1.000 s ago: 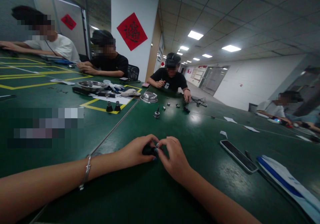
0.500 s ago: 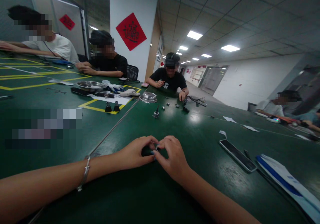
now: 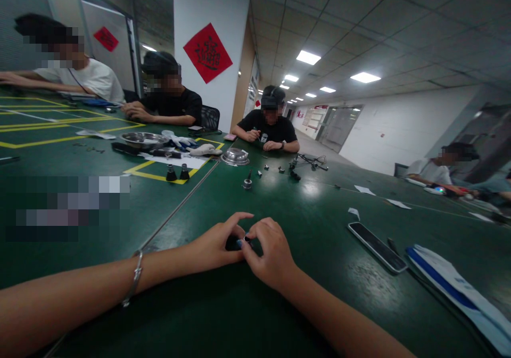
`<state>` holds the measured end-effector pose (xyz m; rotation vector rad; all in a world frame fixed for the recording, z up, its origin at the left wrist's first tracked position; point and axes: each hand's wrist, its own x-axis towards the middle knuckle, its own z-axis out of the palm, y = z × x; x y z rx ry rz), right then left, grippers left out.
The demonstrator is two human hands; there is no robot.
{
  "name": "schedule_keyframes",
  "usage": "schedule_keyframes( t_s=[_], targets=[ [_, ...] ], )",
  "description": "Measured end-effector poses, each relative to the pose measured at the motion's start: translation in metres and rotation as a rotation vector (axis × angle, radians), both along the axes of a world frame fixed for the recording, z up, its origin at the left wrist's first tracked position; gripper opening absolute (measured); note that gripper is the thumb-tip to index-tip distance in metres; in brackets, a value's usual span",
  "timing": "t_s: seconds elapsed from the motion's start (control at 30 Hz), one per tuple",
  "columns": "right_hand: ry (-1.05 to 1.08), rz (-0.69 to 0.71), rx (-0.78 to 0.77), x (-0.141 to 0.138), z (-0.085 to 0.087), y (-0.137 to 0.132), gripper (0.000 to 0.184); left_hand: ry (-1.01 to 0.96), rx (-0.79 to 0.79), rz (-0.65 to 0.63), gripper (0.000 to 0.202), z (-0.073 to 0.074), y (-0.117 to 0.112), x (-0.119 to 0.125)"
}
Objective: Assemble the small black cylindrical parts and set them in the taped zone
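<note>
Both my hands meet on the green table (image 3: 303, 225) in front of me. My left hand (image 3: 217, 243) curls around a small black part (image 3: 231, 242), its index finger arched over the top. My right hand (image 3: 269, 251) pinches the same part from the right side with closed fingers. Most of the part is hidden between my fingers. A silver bracelet (image 3: 134, 278) sits on my left wrist.
A phone (image 3: 377, 246) lies to the right, beside a white and blue packet (image 3: 455, 286). Small black and metal parts (image 3: 247, 183) and a metal bowl (image 3: 235, 156) lie farther out. Several people sit around the table. Yellow tape lines (image 3: 159, 176) mark the left table.
My hands stay together on the small part; my left index finger has lifted and arched a little. The person opposite has drawn both hands together.
</note>
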<state>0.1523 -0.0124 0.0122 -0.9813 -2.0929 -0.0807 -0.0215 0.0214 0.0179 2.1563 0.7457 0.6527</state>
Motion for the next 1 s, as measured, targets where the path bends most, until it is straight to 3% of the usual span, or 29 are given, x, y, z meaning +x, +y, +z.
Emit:
schedule_keyframes(
  t_s=[0.17, 0.47, 0.77, 1.0],
  targets=[
    [-0.055, 0.004, 0.014, 0.0002, 0.0050, -0.0034, 0.006, 0.000, 0.002, -0.001, 0.065, 0.0003, -0.0019, 0.0005],
    [0.016, 0.059, -0.212, 0.0020, 0.0060, -0.0023, 0.007, -0.034, 0.000, -0.019, 0.060, 0.0008, -0.0051, 0.0018],
    [-0.078, 0.108, -0.258, 0.0084, 0.0088, -0.0015, 0.003, -0.056, -0.029, -0.046, 0.058, 0.0007, -0.0077, 0.0033],
    [-0.051, 0.035, -0.226, 0.0029, 0.0062, -0.0037, 0.002, -0.004, -0.016, -0.028, 0.061, 0.0046, -0.0066, 0.0029]
  ],
)
